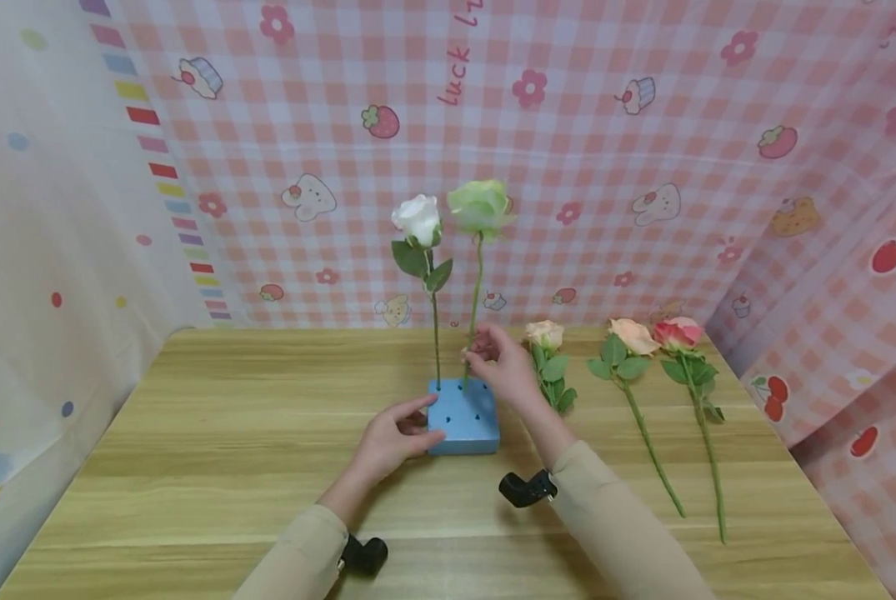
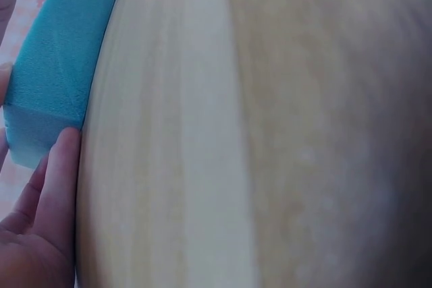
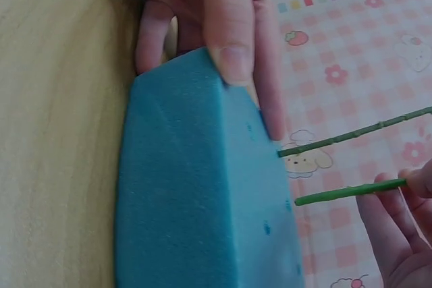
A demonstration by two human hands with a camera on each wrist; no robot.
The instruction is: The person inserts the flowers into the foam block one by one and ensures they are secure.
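I see the green rose (image 1: 481, 207) upright, the tip of its stem (image 3: 347, 193) close to the blue block (image 1: 463, 410) — right hand (image 1: 504, 367) raised, thumb and fingers pinching that stem — left hand (image 1: 392, 435) low, fingers parted, gripping the block's left side

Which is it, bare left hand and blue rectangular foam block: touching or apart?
Touching: the right wrist view shows the left hand with its thumb on the foam block.
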